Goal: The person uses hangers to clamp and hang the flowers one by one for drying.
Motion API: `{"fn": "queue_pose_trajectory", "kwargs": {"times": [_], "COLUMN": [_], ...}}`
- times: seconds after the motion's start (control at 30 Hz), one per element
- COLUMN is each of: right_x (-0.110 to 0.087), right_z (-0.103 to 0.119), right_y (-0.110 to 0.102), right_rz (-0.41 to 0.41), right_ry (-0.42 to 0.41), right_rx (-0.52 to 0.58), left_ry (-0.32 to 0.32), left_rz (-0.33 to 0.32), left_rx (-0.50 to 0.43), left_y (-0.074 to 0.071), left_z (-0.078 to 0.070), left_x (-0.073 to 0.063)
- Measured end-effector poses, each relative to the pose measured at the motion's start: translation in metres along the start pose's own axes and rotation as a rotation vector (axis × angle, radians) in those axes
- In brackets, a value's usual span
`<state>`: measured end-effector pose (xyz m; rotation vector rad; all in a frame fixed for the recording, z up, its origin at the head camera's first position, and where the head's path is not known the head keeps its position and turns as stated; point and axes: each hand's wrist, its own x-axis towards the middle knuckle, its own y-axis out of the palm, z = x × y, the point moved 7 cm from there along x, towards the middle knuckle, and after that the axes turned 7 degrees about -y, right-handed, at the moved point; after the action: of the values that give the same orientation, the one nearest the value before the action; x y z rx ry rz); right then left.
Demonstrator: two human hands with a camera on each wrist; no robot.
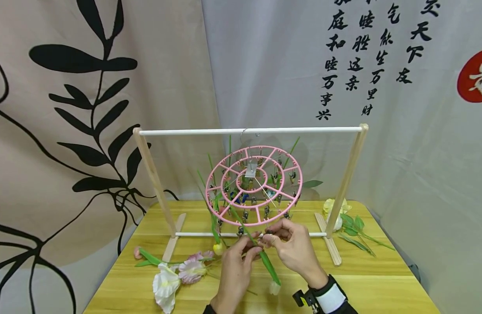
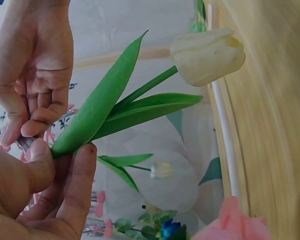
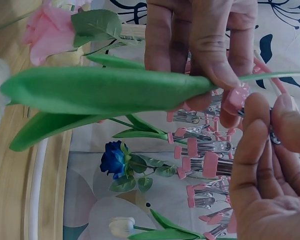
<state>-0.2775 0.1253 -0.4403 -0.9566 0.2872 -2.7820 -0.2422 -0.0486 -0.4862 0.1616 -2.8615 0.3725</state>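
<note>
My left hand (image 1: 238, 267) pinches the stem of a white tulip (image 2: 207, 56) at the base of its green leaves (image 3: 105, 91). The bloom hangs toward the table, and the thin stem runs up past the hanger's rim. My right hand (image 1: 291, 245) pinches a small metal clip with a pink tip (image 3: 236, 98), close beside the stem and the left fingertips. This clip is at the near side of a round pink clip hanger (image 1: 301, 183), tilted toward me. Other clips on it hold flowers, among them a blue rose (image 3: 114, 159) and another white tulip (image 2: 162, 170).
A wooden frame (image 1: 348, 174) with a white top bar (image 1: 194, 132) bears the hanger by a hook. On the wooden table (image 1: 366, 288) lie a white flower (image 1: 165, 285), a pale purple flower (image 1: 191, 269) and, at right, pale blooms with green leaves (image 1: 352, 224).
</note>
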Motion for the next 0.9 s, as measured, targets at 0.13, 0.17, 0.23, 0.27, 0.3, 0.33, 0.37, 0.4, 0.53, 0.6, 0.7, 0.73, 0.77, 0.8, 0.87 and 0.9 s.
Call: {"fn": "queue_pose_trajectory", "kwargs": {"times": [0.13, 0.17, 0.23, 0.27, 0.3, 0.33, 0.37, 0.4, 0.53, 0.6, 0.7, 0.73, 0.77, 0.8, 0.87, 0.9], "right_x": [0.000, 0.000, 0.001, 0.001, 0.001, 0.001, 0.001, 0.001, 0.002, 0.002, 0.002, 0.002, 0.002, 0.001, 0.000, 0.000], "right_z": [0.000, 0.000, -0.001, -0.001, -0.001, -0.002, -0.002, -0.002, -0.004, -0.005, -0.006, -0.006, -0.006, -0.006, -0.005, -0.005], "right_y": [0.001, 0.001, 0.001, 0.001, 0.000, 0.000, 0.000, 0.000, 0.000, 0.000, 0.001, 0.001, 0.001, 0.001, 0.001, 0.001], "right_rz": [0.010, 0.011, 0.011, 0.010, 0.008, 0.007, 0.005, 0.004, 0.007, 0.012, 0.022, 0.027, 0.033, 0.039, 0.053, 0.059], "right_ry": [0.002, 0.003, 0.012, 0.016, 0.019, 0.018, 0.017, 0.014, 0.003, 0.004, 0.009, 0.013, 0.018, 0.024, 0.040, 0.049], "right_rx": [0.010, 0.011, 0.018, 0.019, 0.019, 0.013, 0.008, 0.002, -0.010, -0.005, 0.008, 0.011, 0.013, 0.015, 0.018, 0.017], "left_ry": [0.048, 0.056, 0.074, 0.081, 0.092, 0.099, 0.107, 0.118, 0.161, 0.171, 0.181, 0.182, 0.182, 0.181, 0.173, 0.166], "left_rz": [-0.016, -0.018, -0.022, -0.023, -0.024, -0.026, -0.026, -0.028, -0.036, -0.033, -0.020, -0.017, -0.011, -0.007, -0.002, -0.001], "left_rx": [0.029, 0.035, 0.048, 0.052, 0.060, 0.070, 0.076, 0.088, 0.137, 0.154, 0.167, 0.171, 0.171, 0.172, 0.174, 0.172], "left_y": [0.002, 0.002, 0.003, 0.004, 0.004, 0.004, 0.005, 0.005, 0.006, 0.007, 0.008, 0.008, 0.008, 0.008, 0.009, 0.009], "left_z": [-0.004, -0.004, -0.006, -0.006, -0.007, -0.008, -0.009, -0.010, -0.013, -0.013, -0.013, -0.014, -0.014, -0.014, -0.014, -0.014], "left_x": [0.000, 0.000, 0.001, 0.001, 0.001, 0.002, 0.002, 0.002, 0.003, 0.003, 0.003, 0.003, 0.003, 0.003, 0.002, 0.003]}}
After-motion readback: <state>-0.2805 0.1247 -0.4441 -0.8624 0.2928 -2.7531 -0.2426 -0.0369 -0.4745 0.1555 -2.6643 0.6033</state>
